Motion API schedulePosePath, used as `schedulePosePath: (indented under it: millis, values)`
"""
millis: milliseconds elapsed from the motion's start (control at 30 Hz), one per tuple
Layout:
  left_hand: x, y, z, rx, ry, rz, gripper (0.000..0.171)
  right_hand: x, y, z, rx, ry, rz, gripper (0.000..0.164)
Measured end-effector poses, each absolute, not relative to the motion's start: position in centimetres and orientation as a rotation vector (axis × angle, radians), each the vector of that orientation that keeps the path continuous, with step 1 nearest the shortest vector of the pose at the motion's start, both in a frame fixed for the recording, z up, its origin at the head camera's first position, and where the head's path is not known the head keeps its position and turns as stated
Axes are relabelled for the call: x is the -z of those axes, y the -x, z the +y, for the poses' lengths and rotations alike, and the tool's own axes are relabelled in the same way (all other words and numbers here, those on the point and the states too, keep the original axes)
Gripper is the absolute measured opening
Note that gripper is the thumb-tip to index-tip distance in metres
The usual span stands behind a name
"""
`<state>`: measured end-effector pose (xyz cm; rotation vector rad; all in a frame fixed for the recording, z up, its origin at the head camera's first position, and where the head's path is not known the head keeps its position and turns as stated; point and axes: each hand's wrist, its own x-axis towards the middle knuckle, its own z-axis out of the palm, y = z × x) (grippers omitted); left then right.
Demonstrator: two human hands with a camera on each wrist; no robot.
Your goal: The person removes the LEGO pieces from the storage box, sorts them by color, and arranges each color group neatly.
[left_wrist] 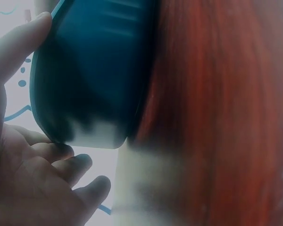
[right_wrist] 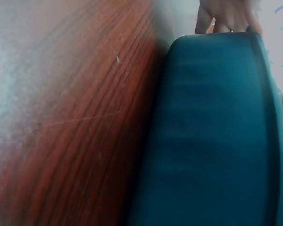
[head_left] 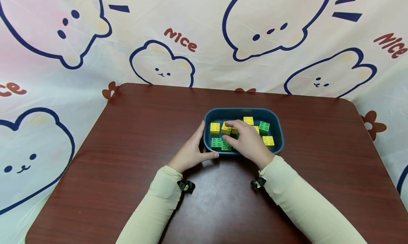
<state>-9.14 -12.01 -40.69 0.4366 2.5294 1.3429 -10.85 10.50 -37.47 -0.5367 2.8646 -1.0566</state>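
Observation:
A dark blue-green plastic bin (head_left: 280, 130) holds several yellow and green toy building bricks. My left hand (head_left: 191, 150) is at its left end, fingers straight along the end wall and thumb at the front rim. In the left wrist view the thumb (left_wrist: 26, 44) touches the rim, the other fingers bent loosely by the bin's end. My right hand (head_left: 250, 141) reaches in over the front rim, thumb and index finger spread apart. The index fingertip overlaps a tilted yellow brick (head_left: 225, 129); the thumb tip is over a green brick (head_left: 226, 146). Some bricks are hidden under this hand.
The bin stands on a dark red-brown wooden table (head_left: 143, 130), nearer its back edge. Behind the table hangs a pale cloth (head_left: 204, 10) with cartoon bears. Black straps with small devices (head_left: 186, 186) are worn on both wrists, over cream sleeves.

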Motion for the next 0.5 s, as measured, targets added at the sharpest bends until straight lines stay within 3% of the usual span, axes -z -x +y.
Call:
schedulePosePath:
  millis: [500]
  values:
    - [40.5,9.1,-12.2,-1.333,-0.436,2.511,0.116,37.3,12.9,8.4,0.936,0.526,2.839,0.05]
